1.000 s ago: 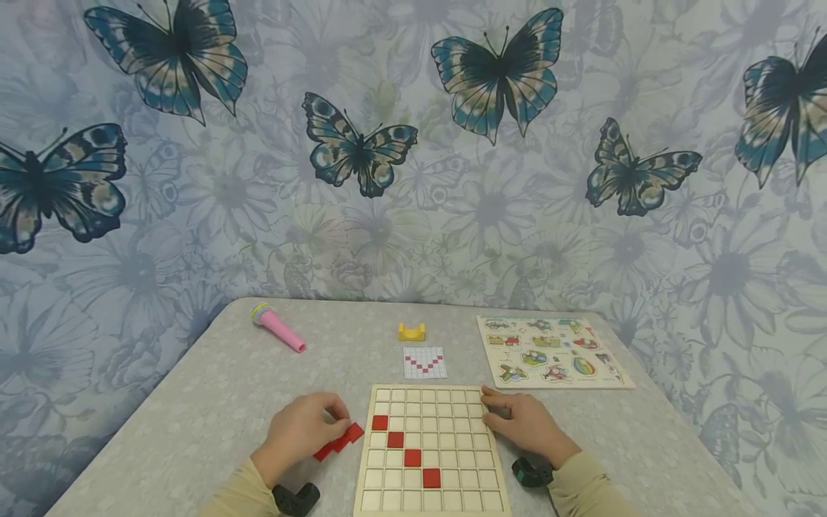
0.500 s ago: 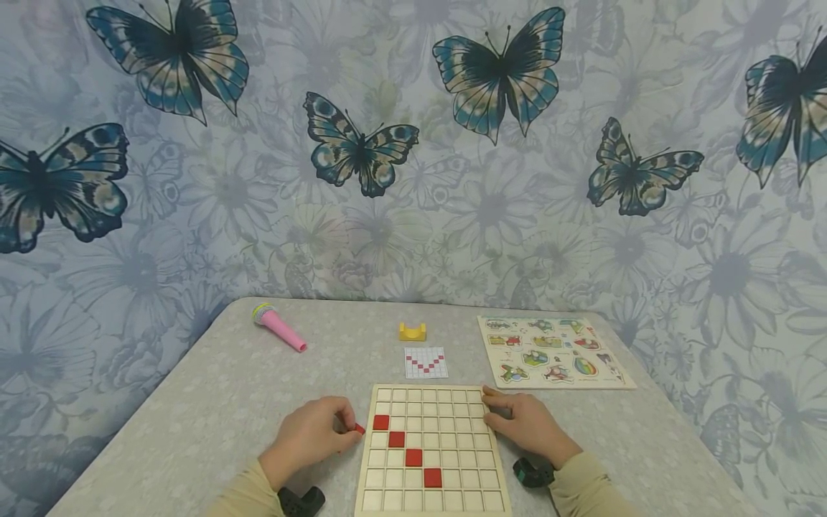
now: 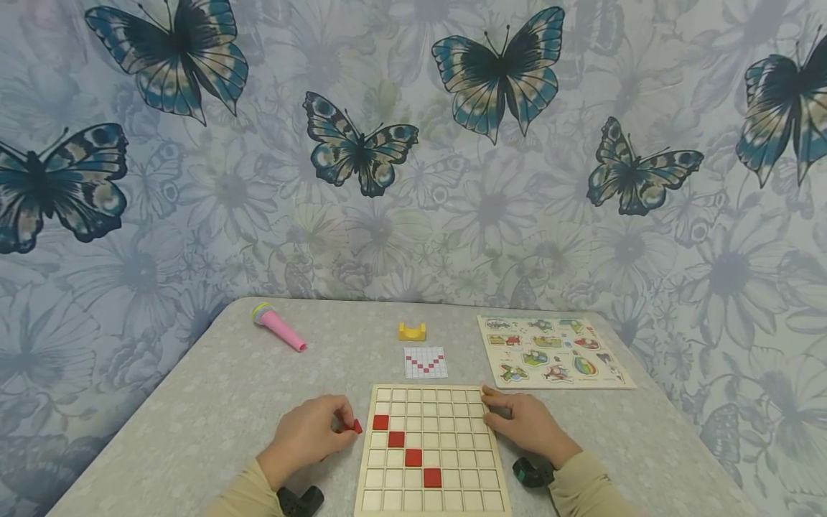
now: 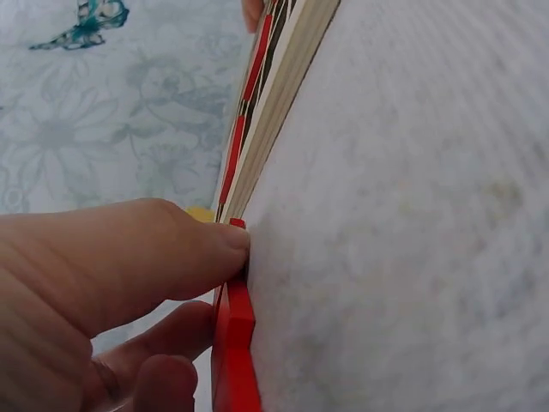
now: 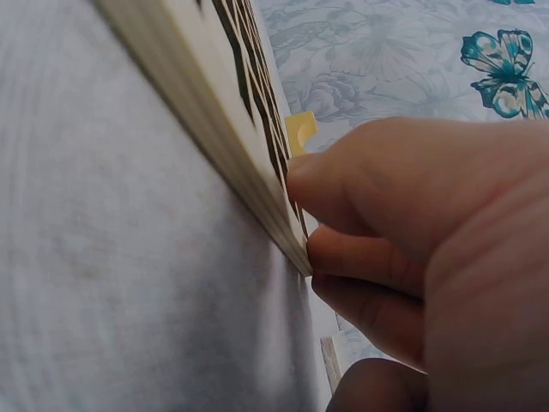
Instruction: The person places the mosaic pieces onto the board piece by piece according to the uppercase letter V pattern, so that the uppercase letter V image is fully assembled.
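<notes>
My left hand (image 3: 313, 434) pinches a small red square tile (image 3: 357, 426) between thumb and fingertips, just left of the wooden grid board (image 3: 449, 424). In the left wrist view, more red tiles (image 4: 235, 352) lie beneath and beside the fingers; the hand hides most of them from the head view. On the board, several red tiles step diagonally down to the right, the lowest being a red tile (image 3: 432, 477) near the middle. My right hand (image 3: 533, 427) rests at the board's upper right corner, thumb and index finger touching its edge.
Behind the board lies a pattern card (image 3: 426, 362) with a red V of squares, and behind it a yellow block (image 3: 412, 332). A pink toy microphone (image 3: 281, 330) lies at the back left, a picture puzzle board (image 3: 552, 355) at the back right.
My left hand has moved slightly right over the row of loose red tiles, covering them, and now pinches one, tilted up. The right hand and the board have stayed in place.
</notes>
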### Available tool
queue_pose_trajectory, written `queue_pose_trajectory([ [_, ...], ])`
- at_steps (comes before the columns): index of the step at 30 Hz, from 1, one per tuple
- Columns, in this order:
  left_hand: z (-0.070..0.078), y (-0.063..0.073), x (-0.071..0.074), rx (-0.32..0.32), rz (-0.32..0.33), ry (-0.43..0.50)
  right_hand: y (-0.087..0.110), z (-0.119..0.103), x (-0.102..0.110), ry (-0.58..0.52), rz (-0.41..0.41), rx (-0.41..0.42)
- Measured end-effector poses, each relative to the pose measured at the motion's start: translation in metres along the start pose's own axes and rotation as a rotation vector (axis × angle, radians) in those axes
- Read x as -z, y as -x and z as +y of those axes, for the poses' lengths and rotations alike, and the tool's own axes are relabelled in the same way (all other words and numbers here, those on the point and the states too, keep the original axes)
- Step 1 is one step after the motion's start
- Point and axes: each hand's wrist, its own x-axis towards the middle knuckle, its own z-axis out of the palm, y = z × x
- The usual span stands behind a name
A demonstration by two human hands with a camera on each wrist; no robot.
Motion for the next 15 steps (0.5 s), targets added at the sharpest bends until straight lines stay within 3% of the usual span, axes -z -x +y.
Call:
queue_pose_trajectory([
  [9,0.0011,-0.0005,0.0016,0.052,0.03,-0.069,-0.001,0.001,-0.0006,0.028,0.005,0.005],
  [15,0.0019,-0.0006,0.0017,0.051,0.042,-0.084,-0.0007,-0.0003,-0.0003,0.025,0.007,-0.002],
])
